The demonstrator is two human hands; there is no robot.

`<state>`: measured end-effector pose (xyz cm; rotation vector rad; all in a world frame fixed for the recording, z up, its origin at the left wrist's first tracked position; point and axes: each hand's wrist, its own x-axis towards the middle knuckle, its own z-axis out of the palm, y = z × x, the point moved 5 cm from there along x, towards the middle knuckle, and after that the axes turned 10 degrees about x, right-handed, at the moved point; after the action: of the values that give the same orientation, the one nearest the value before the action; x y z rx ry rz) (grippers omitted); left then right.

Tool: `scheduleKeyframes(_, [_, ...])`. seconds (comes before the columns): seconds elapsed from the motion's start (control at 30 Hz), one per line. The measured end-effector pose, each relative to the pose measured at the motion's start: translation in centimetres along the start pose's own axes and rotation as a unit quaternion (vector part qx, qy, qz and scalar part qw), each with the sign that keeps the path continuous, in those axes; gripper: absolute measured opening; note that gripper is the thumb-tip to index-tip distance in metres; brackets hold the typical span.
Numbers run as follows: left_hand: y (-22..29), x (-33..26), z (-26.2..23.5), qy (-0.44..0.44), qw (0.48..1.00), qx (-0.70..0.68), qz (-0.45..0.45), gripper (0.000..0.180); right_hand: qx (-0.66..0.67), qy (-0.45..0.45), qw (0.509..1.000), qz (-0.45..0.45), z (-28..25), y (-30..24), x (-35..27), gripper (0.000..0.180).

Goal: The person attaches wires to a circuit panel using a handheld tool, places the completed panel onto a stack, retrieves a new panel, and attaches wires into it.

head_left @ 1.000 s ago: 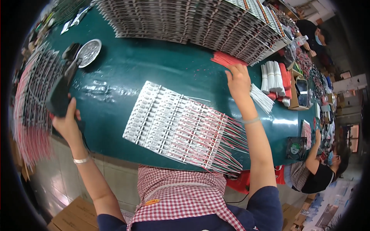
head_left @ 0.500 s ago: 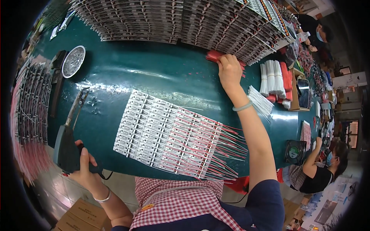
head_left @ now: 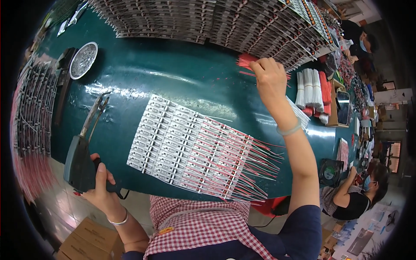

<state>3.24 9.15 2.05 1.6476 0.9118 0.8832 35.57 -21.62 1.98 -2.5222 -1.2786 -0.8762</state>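
Observation:
My left hand [head_left: 102, 188] is wrapped round the handle of a dark green soldering gun [head_left: 80, 158], whose metal tip points up over the table. At the far side of the table my right hand [head_left: 271, 78] is pinched at a pile of red wires [head_left: 245, 60]. One red wire stands a little apart from the pile at its fingertips; the hand hides the rest. Between my arms lies a panel of small white-grey modules in rows [head_left: 186, 147]. Red and white wires [head_left: 264, 164] run across its right half and hang loose past its right edge.
Tall stacks of similar panels [head_left: 173, 19] line the far edge. More wired panels [head_left: 34, 108] stand at left, near a metal bowl [head_left: 83, 60]. White wire bundles [head_left: 310, 89] and a phone [head_left: 343, 108] lie at right, beyond them a small fan [head_left: 330, 172]. Co-workers sit farther right.
My right hand has drawn back slightly to the right, and a red wire now shows apart from the pile. The soldering gun has shifted slightly right in my left hand.

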Motion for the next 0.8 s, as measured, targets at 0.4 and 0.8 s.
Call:
scheduleKeyframes(0.4, [1.2, -2.4, 1.7, -0.068, 0.996, -0.041, -0.046, 0.04, -0.171, -0.323, 0.925, -0.101, 4.2, -10.6, 2.4, 0.002])
scheduleKeyframes(0.8, [-0.8, -3.6, 3.4, -0.155, 0.973, -0.063, -0.16, 0.036, 0.286, -0.065, 0.955, 0.054, 1.1, -15.2, 0.2, 0.019])
